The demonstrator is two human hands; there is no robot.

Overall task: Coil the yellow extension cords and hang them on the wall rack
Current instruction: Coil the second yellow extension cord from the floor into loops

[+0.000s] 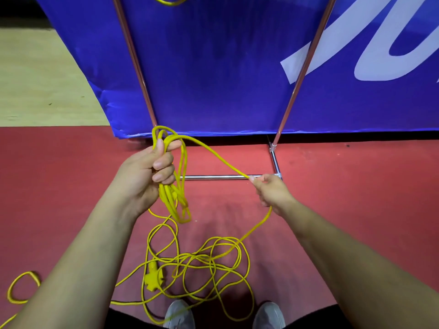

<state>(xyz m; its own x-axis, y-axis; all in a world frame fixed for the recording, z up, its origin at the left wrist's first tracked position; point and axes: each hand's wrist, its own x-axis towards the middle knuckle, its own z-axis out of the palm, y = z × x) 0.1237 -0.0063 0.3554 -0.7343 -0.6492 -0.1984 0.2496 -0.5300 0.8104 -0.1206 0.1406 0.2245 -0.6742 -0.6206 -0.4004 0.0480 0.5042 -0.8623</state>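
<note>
My left hand [152, 172] grips a bundle of several yellow cord loops [177, 200] that hang below the fist and arch above it. From the bundle one strand of the yellow extension cord [213, 153] runs taut to my right hand [270, 191], which pinches it between thumb and fingers. Below that hand the cord drops to a loose tangle [202, 260] on the red floor, with a yellow multi-outlet socket end [154, 279] lying in it. Another yellow cord [169, 0] hangs at the top edge, on the rack.
The metal rack stands just ahead: two slanted poles [134, 58] [306, 58] and a floor bar [221, 177], backed by a blue banner [213, 67]. A further cord loop [22, 288] lies at lower left. My two grey shoes [179, 314] [269, 315] stand at the tangle's near edge.
</note>
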